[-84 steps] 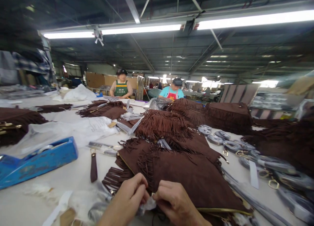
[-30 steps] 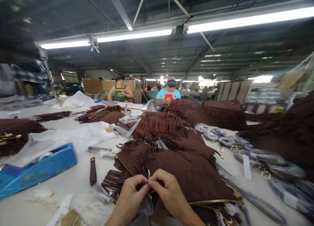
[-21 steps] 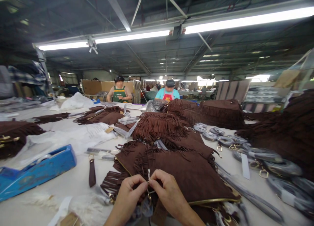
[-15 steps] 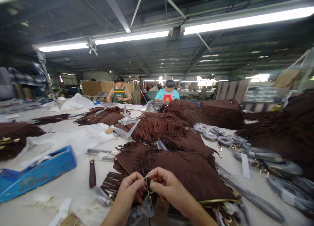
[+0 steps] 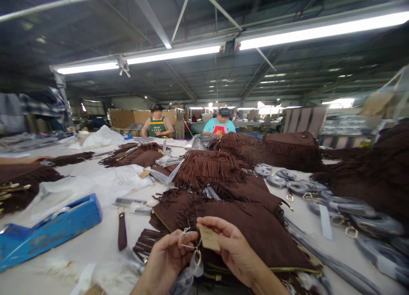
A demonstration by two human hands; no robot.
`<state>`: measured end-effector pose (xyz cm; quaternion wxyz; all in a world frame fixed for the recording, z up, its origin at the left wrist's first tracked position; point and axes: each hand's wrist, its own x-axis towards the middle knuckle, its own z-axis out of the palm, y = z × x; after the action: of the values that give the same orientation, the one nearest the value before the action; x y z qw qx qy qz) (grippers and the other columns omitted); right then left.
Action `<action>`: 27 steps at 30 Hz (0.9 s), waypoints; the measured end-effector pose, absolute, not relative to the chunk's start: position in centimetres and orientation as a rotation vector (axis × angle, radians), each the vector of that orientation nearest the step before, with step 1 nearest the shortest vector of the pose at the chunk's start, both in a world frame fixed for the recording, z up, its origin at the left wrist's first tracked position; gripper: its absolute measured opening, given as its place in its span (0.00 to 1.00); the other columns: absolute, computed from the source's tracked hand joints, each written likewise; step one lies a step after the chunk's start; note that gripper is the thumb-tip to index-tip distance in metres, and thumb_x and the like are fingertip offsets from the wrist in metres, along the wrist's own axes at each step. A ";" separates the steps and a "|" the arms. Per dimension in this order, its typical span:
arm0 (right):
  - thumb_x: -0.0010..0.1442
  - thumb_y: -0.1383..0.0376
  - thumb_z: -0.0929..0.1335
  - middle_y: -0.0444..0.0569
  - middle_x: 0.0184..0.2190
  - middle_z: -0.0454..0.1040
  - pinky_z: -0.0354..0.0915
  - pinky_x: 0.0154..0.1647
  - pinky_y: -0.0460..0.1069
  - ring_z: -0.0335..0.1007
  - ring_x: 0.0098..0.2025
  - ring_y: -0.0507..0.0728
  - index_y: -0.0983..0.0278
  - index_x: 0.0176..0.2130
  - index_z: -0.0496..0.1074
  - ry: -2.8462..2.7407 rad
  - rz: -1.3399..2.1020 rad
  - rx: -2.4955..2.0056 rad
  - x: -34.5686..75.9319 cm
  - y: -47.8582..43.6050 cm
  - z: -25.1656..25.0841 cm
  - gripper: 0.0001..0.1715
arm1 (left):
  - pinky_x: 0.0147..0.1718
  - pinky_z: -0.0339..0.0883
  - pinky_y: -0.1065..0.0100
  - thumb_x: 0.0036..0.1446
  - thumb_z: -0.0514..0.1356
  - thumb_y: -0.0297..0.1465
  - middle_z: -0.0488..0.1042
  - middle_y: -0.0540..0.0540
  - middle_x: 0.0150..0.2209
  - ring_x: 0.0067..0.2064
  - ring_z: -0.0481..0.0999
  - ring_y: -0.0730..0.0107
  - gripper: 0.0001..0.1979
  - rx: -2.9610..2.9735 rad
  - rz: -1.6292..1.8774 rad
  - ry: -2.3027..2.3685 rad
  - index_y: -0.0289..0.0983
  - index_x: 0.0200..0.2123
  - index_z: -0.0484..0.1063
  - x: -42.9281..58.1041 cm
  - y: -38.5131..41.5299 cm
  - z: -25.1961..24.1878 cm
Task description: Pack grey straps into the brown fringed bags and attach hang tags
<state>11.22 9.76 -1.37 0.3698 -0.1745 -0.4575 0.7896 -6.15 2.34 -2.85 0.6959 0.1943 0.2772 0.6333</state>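
Observation:
My left hand (image 5: 168, 258) pinches a thin white string (image 5: 185, 239), which loops by a gold metal ring (image 5: 197, 258). Between the thumb and fingers of my right hand (image 5: 234, 252) is a tan paper hang tag (image 5: 209, 237), close to the string. Clear plastic wrap (image 5: 183, 282) hangs below the ring. Just beyond both hands lies a dark brown fringed bag (image 5: 246, 231) with a gold zip along its near edge. A brown strap tab with a gold clasp (image 5: 122, 231) rests on the table to the left.
A blue tape dispenser (image 5: 54, 233) stands at the left. Plastic-wrapped coiled straps (image 5: 361, 205) lie at the right. More brown fringed bags (image 5: 207, 167) are piled ahead. Two people (image 5: 220, 122) in aprons are across the table (image 5: 105, 227).
The tan tag has come up into my right hand, which held the string before. My left hand keeps the string, now lower and looser. The view has shifted slightly.

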 end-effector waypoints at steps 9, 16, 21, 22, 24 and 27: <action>0.65 0.56 0.60 0.42 0.19 0.66 0.57 0.22 0.45 0.61 0.20 0.52 0.63 0.32 0.67 -1.943 1.051 -0.703 10.8 10.0 -2.9 0.17 | 0.26 0.65 0.73 0.44 0.66 0.28 0.77 0.41 0.50 0.31 0.77 0.70 0.07 0.465 1.524 0.703 0.35 0.21 0.69 -5.8 2.2 -2.7; 0.58 0.73 0.61 0.54 0.34 0.77 0.58 0.30 0.49 0.73 0.33 0.59 0.65 0.40 0.72 -2.580 0.334 -0.838 10.6 8.7 -2.1 0.12 | 0.24 0.63 0.72 0.45 0.67 0.34 0.80 0.41 0.44 0.25 0.73 0.73 0.06 1.064 1.524 1.090 0.37 0.26 0.79 -5.2 2.3 -3.1; 0.58 0.71 0.65 0.46 0.28 0.75 0.62 0.31 0.46 0.72 0.31 0.55 0.64 0.38 0.72 -2.385 0.706 -0.719 11.1 9.3 -1.9 0.08 | 0.40 0.71 0.65 0.54 0.62 0.36 0.81 0.45 0.34 0.36 0.78 0.60 0.08 1.641 1.526 1.466 0.42 0.36 0.81 -5.9 2.2 -2.7; 0.57 0.69 0.66 0.42 0.26 0.73 0.61 0.28 0.44 0.71 0.28 0.53 0.63 0.37 0.71 -2.295 0.892 -0.711 11.3 9.6 -2.0 0.06 | 0.38 0.72 0.66 0.53 0.63 0.36 0.81 0.46 0.33 0.34 0.79 0.60 0.09 1.622 1.550 1.554 0.43 0.37 0.80 -6.6 2.0 -2.4; 0.58 0.63 0.66 0.38 0.24 0.69 0.59 0.19 0.42 0.67 0.22 0.50 0.63 0.39 0.69 -2.126 1.211 -0.713 11.6 10.1 -2.1 0.07 | 0.34 0.73 0.66 0.50 0.64 0.37 0.81 0.48 0.31 0.32 0.80 0.60 0.12 1.479 1.658 1.710 0.42 0.39 0.78 -8.4 1.6 -1.8; 0.62 0.59 0.61 0.38 0.22 0.66 0.54 0.13 0.40 0.62 0.18 0.48 0.63 0.33 0.67 -2.030 1.308 -0.721 11.7 10.4 -2.4 0.12 | 0.30 0.73 0.67 0.47 0.64 0.39 0.79 0.50 0.27 0.29 0.80 0.62 0.15 1.109 1.995 1.835 0.40 0.38 0.72 -11.3 1.2 -0.8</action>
<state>11.69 10.43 -2.36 0.3055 -0.2723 -0.7670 0.4942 -11.29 1.15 -0.77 0.1064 0.3767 0.6230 0.6772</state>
